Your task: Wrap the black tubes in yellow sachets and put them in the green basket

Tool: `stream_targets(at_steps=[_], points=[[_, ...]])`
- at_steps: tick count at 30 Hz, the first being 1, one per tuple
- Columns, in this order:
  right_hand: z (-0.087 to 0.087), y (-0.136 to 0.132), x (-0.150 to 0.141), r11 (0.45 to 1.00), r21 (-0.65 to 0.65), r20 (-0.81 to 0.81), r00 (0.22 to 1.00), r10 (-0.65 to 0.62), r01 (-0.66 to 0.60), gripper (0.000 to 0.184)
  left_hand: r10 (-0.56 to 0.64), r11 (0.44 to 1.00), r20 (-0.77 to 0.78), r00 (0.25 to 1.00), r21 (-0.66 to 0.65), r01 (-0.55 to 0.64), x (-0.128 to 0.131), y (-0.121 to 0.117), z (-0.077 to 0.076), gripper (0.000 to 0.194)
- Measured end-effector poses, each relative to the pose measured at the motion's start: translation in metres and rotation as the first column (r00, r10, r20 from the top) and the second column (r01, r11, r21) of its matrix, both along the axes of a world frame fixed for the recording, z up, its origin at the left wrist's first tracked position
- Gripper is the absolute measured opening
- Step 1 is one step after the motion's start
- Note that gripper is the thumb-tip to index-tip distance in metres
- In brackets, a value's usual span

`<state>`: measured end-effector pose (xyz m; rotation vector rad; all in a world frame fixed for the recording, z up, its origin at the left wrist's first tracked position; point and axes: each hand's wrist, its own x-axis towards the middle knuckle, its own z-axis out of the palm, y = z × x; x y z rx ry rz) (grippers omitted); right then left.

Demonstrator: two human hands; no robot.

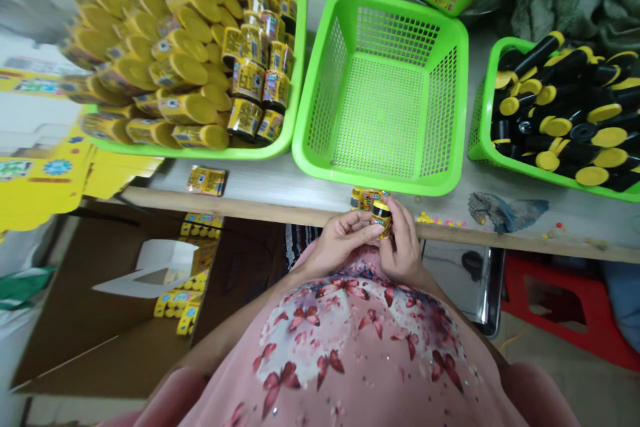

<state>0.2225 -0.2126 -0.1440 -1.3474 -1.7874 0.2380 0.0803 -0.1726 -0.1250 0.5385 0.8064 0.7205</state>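
Both my hands meet close to my body at the table's front edge, gripping one small black bottle (381,215) with a yellow cap and a yellow printed label. My left hand (343,240) pinches it from the left with curled fingers. My right hand (404,240) wraps round it from the right. Just beyond the hands, a small stack of yellow labels (363,196) lies on the table.
An empty green basket (453,113) stands straight ahead. Labelled yellow-capped bottles (190,47) fill the green basket on the left; unlabelled black bottles (565,107) fill the one on the right. A loose label (207,181) lies on the table. Cardboard boxes (100,307) sit below left, a red stool (565,307) below right.
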Motion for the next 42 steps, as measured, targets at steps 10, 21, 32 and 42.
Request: stream_targets(at_steps=[10,21,32,42], points=[[0.006,0.001,0.003,1.000,0.017,0.071,0.997,-0.004,0.003,0.066,0.064,0.923,-0.397,0.916,0.373,0.097,-0.006,0.003,0.006,0.031],[0.012,0.001,0.008,0.999,0.028,-0.062,0.997,0.044,-0.042,0.058,-0.198,0.915,-0.150,0.969,0.327,0.238,-0.020,0.020,0.021,0.042],[0.009,0.002,0.007,0.996,-0.068,-0.222,0.974,0.037,-0.053,0.053,-0.172,0.949,0.006,0.985,0.269,0.164,-0.023,0.019,0.019,0.053],[0.009,0.003,0.011,0.976,-0.163,-0.327,0.941,0.083,-0.143,0.051,-0.160,0.840,-0.248,0.956,0.475,0.263,-0.029,0.025,0.026,0.082]])
